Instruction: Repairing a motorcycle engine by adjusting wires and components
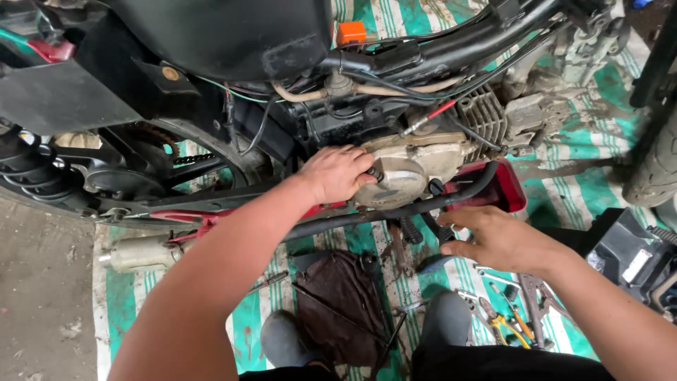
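The left hand [337, 173] is closed around a small black tool [374, 173], and presses it on the engine cover [405, 176] of the motorcycle. This beige, dirty cover sits low on the engine, just right of the hand and touching it. The right hand [497, 240] is lower and to the right, under the black frame tube [395, 212]. Its fingers are half bent and point left, near a dark part below the tube; I cannot tell if they grip something. Below the hands, a brown bag [342, 303] and some pliers [504, 321] lie on the green striped sheet [599, 190].
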